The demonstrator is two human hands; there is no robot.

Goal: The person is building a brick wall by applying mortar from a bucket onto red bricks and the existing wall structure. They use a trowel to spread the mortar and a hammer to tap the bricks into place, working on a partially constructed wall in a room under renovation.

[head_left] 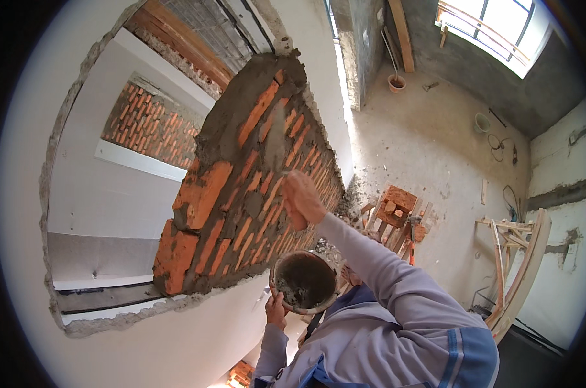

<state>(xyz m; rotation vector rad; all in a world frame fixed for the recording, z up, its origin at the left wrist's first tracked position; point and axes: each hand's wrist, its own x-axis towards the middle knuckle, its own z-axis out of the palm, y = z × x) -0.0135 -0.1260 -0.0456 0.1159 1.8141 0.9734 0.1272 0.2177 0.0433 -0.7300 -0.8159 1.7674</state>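
The left hand point(276, 312) holds the bucket point(304, 263), mouth and axis pointing up.

There are three buckets point(306, 264), two brick walls point(254, 194), one wooden trestle point(524, 281) and one orange-handled tool point(412, 253).

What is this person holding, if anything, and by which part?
The left hand holds a round bucket by its lower-left rim. The right hand is in front of the brickwork; whether it grips anything cannot be told.
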